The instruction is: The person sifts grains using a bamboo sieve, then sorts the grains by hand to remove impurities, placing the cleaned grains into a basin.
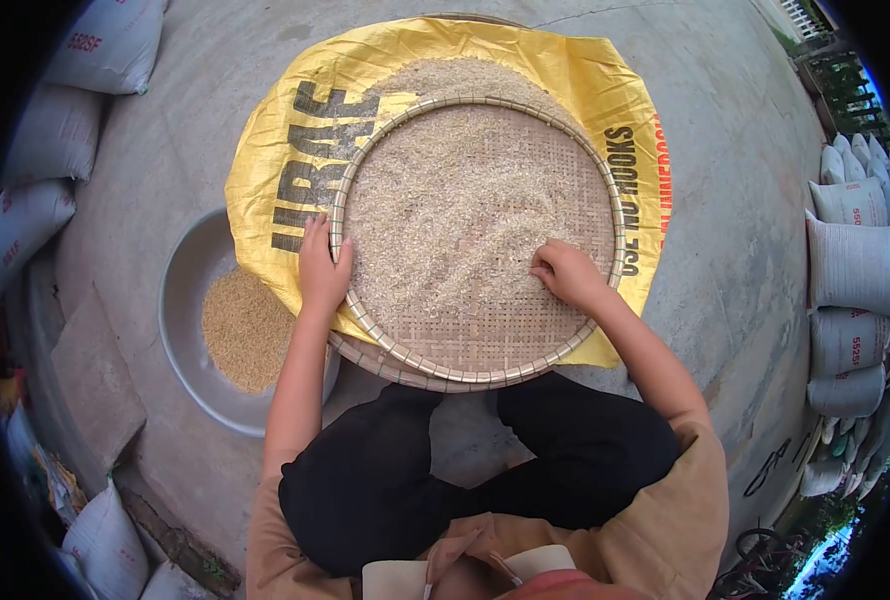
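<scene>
A round woven tray (525, 372) with a bound rim lies tilted toward my lap, and pale grain (445, 190) is spread over most of its weave. My left hand (323, 266) rests against the left rim, fingers extended. Over the right part of the tray, my right hand (568, 272) is closed in a pinch at the grain; what it holds, if anything, is too small to name. Beneath the tray is a yellow printed sack (265, 200) with more grain (465, 75) beyond the far rim.
A metal basin (187, 340) holding brown grain (243, 335) stands on the concrete floor (165, 160) at the left, partly under the sack. Stacked white sacks (850, 265) line the right side, and others (50, 135) are at the far left. My crossed legs (365, 480) are below the tray.
</scene>
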Demonstrator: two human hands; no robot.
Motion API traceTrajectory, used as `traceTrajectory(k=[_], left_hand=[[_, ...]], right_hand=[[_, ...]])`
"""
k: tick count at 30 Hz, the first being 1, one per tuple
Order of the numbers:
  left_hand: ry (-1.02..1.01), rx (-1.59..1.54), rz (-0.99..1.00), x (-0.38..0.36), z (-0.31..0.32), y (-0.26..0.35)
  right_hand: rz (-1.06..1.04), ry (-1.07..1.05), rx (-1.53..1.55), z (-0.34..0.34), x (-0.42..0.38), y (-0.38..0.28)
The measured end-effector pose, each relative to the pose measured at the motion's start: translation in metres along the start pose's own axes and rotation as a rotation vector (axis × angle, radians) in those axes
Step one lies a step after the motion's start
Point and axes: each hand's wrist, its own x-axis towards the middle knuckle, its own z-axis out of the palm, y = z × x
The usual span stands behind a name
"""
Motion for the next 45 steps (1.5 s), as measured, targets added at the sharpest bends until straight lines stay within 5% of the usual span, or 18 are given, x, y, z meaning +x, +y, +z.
traceTrajectory(k=[10, 15, 21, 31, 33, 45], left_hand=[[-0.005, 0.0, 0.007, 0.0, -0.001, 0.001], [-0.006, 0.0, 0.008, 0.0, 0.0, 0.001], [-0.002, -0.01, 0.01, 0.001, -0.001, 0.002], [-0.004, -0.009, 0.002, 0.0, -0.002, 0.003], [-0.004, -0.009, 0.003, 0.0, -0.002, 0.003], [-0.004, 0.0, 0.009, 0.0, 0.0, 0.001]], right_hand=[[0.097, 0.14, 0.105, -0.007, -0.001, 0.003], [0.45, 0.136, 0.673, -0.009, 0.001, 0.007], [0.337, 0.172, 0.951, -0.003, 0.003, 0.021], [0.342, 0.09, 0.838, -0.004, 0.001, 0.03], [0.052, 0.281, 0.263, -0.009, 0.0, 0.027], [0.21, 0.185, 0.043, 0.0, 0.026, 0.012]])
